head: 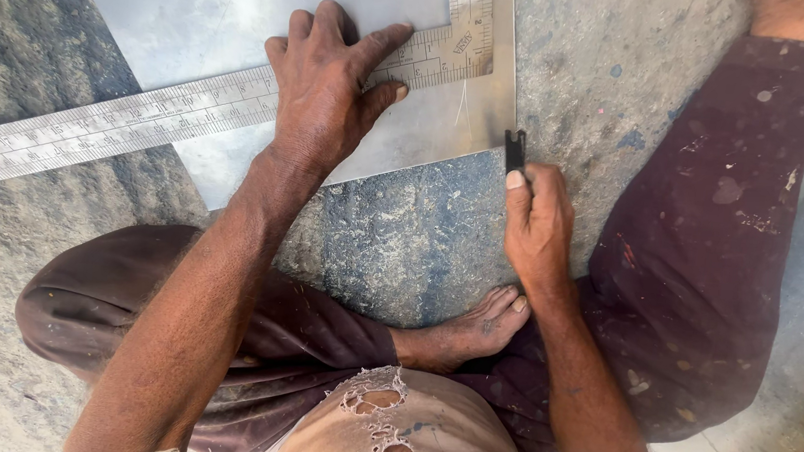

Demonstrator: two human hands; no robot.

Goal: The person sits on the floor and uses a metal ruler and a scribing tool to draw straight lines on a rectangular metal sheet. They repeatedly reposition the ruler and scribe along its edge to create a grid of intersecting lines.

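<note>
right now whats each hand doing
Left hand: open, pressed flat on the steel square ruler.
Right hand: closed, holding a small black marking tool.

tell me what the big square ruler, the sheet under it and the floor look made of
Square ruler: likely steel or aluminium, matte silver with engraved markings. Sheet: thin metal by its look, smooth grey with a soft sheen and crisp edges. Floor: seemingly rough concrete or stone, mottled grey and scuffed.

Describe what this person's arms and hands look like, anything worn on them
Both arms are bare from above the elbow down: no sleeves, gloves, rings, watch or wristbands show on the left hand or the right hand. The fingernails are short. Clothing appears only at the body: a worn beige shirt with ragged holes, and dark maroon trousers flecked with pale paint spots.
</note>
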